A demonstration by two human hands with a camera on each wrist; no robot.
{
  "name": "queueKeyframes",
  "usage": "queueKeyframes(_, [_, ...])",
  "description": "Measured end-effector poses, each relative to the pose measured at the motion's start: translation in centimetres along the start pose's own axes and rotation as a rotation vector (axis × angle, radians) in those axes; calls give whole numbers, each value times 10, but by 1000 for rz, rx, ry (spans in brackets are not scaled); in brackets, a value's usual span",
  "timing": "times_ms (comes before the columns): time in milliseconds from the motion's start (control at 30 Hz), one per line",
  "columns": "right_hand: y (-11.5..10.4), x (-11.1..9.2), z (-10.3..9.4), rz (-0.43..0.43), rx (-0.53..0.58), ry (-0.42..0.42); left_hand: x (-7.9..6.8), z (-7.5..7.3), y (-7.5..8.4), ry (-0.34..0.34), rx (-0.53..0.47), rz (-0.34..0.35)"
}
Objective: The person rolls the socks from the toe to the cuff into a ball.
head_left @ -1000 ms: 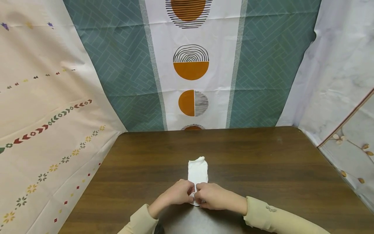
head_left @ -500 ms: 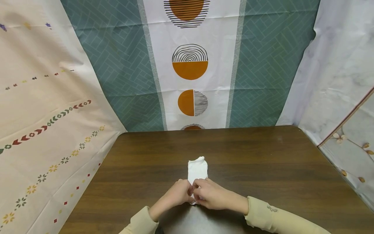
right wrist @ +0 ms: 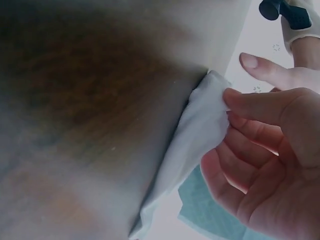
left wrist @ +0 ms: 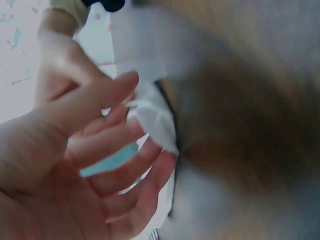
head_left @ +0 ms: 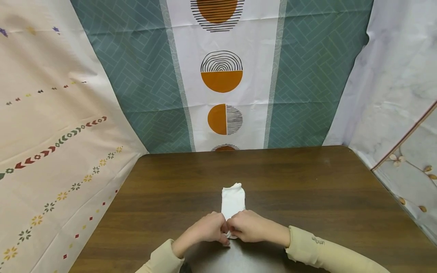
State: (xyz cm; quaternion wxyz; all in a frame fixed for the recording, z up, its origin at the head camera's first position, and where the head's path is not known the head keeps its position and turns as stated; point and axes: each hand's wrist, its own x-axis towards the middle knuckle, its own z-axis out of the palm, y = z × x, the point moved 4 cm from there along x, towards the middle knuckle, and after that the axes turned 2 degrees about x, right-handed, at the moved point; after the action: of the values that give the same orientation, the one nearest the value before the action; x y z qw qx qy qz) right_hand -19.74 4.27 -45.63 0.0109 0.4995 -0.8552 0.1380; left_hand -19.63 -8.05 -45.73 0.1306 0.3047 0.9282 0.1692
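A white sock (head_left: pixel 233 200) lies lengthwise on the brown wooden table, its near end between the two hands. My right hand (head_left: pixel 252 226) pinches that near end; in the right wrist view the thumb and curled fingers hold the edge of the white sock (right wrist: pixel 197 122). From the other side my left hand (head_left: pixel 211 227) touches the cloth. Its fingertips rest against the white sock (left wrist: pixel 156 120) in the left wrist view, while the thumb stands apart from them. The hands cover part of the sock's near end.
The wooden table (head_left: pixel 170 182) reaches back to a hanging green and white curtain (head_left: pixel 150 76). Patterned cloth (head_left: pixel 68 132) hangs on the left, and marbled sheeting (head_left: pixel 392 113) on the right. Light sleeves cover both forearms.
The sock has shifted slightly to the right. My left thumb has come away from the cloth toward the near side. My right hand has stayed at the sock's near end.
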Motion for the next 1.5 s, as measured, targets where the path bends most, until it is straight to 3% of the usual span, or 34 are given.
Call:
queueKeyframes(167, [2, 0, 0, 74, 29, -30, 0, 10, 3, 151, 6, -122])
queueKeyframes(333, [6, 1, -2, 141, 97, -26, -2, 14, 5, 246, -35, -146])
queueKeyframes(533, [5, 1, -5, 146, 111, -13, -2, 11, 4, 232, -64, -138])
queueKeyframes(700, [3, -2, 1, 132, 121, -61, -3, 9, 6, 192, -82, -137])
queueKeyframes(900, [3, -5, 3, 145, 134, -67, -3, 5, 9, 151, -64, -58])
queueKeyframes(1033, [4, -7, 4, 174, 144, -81, -3, 4, 9, 168, -34, -33])
queueKeyframes(1200, [3, -5, 3, 160, 127, -59, -1, 7, 7, 187, -25, -72])
queueKeyframes(1333, [5, -6, 2, 184, 147, -59, 1, 8, 9, 164, 16, -90])
queueKeyframes(1500, [9, -7, 2, 290, 242, -73, 4, 6, 16, 134, 145, -9])
